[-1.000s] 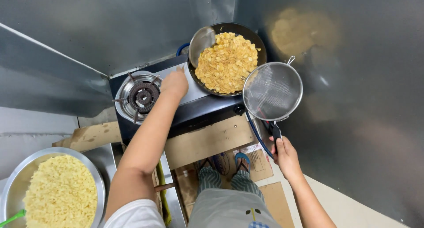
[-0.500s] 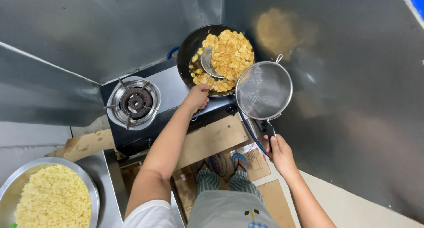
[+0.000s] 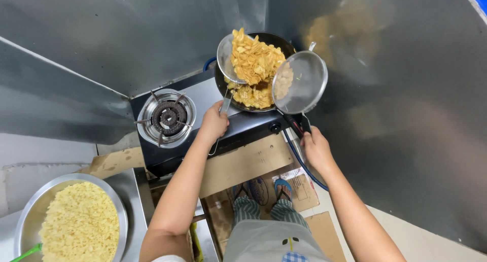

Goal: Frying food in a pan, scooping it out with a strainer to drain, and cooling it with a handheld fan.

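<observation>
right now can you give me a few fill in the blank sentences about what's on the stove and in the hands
1. The left hand lifts a skimmer piled with yellow ____.
2. The right hand holds a round mesh ____ by its handle.
3. The dark pan sits on the stove's ____ burner; the other burner is bare.
4. The metal bowl at lower left holds pale ____ pieces.

Missing words: chips; strainer; right; yellow

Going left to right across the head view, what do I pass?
Metal bowl of yellow pieces → unlit burner → left hand on a skimmer handle → round mesh strainer → right hand gripping its handle.
</observation>
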